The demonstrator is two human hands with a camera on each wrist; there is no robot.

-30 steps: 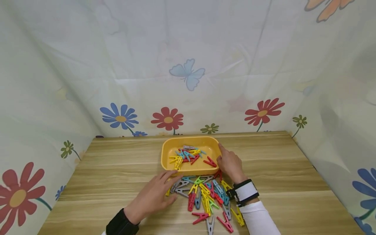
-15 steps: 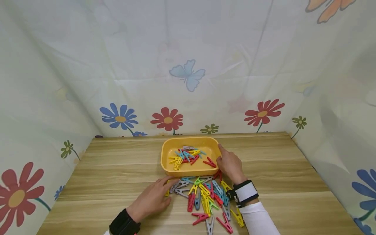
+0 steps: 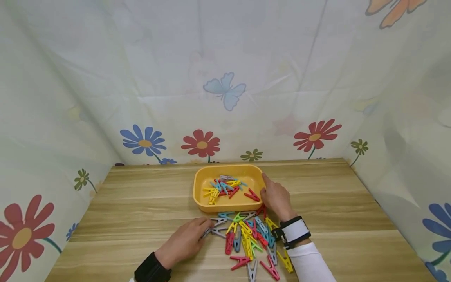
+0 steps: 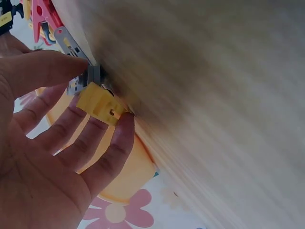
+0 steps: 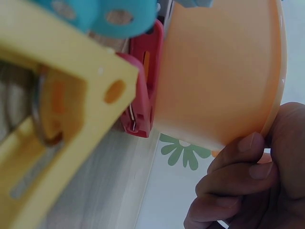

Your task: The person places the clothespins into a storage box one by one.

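Note:
A yellow plastic tray (image 3: 230, 208) holds several coloured clothespins in a loose heap. My right hand (image 3: 277, 197) grips its right end; the right wrist view shows the curled fingers (image 5: 233, 179) at the tray's rim. My left hand (image 3: 186, 239) is low over the table, left of a spread pile of clothespins (image 3: 248, 235). In the left wrist view its thumb and fingers curl round a yellow clothespin (image 4: 100, 103) and a grey clothespin (image 4: 90, 76). From the head view the yellow one is hidden under the hand, and the grey one's end shows at the fingertips.
The wood-grain table (image 3: 141, 203) meets a flower-printed cloth (image 3: 162, 98) at its back and sides. Beneath my right wrist lie a yellow clothespin (image 3: 286, 260) and a grey one (image 3: 272, 253). Pink clothespins (image 3: 270, 270) lie nearest the front.
My left hand has drawn back from the tray's near edge towards the front, and its fingers have closed over the yellow and grey clothespins there. The right hand and tray have stayed put.

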